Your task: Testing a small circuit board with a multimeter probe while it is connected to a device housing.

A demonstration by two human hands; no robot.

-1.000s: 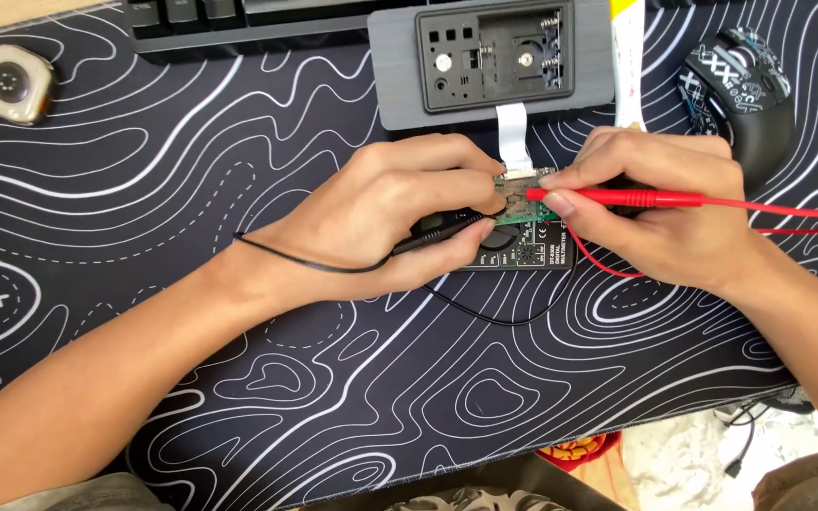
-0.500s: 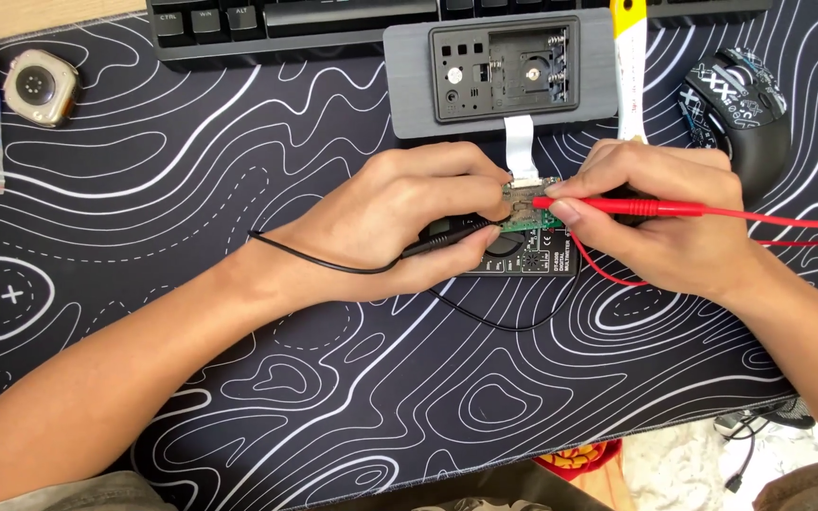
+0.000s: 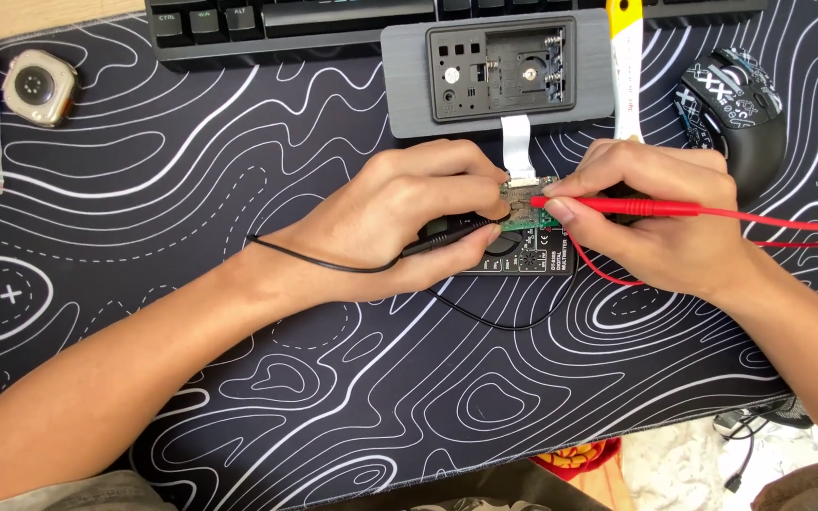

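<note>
Pinching black probe (image 3: 447, 237), left hand (image 3: 400, 222); right hand (image 3: 660, 222) grasping red probe (image 3: 617, 204); tips on circuit board (image 3: 525, 210), mat edge well apart.

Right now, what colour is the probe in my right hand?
Red, with a matching red lead; head view shows the probe best.

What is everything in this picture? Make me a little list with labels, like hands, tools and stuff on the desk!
Left hand: holds a black probe against a small green circuit board
Right hand: holds a red probe, tip on the same board
Under the board: a black multimeter
Behind it: a grey opened device, its white ribbon cable running to the board
Surface: black desk mat with white wavy lines
Nearby: keyboard, patterned mouse, watch body
</note>
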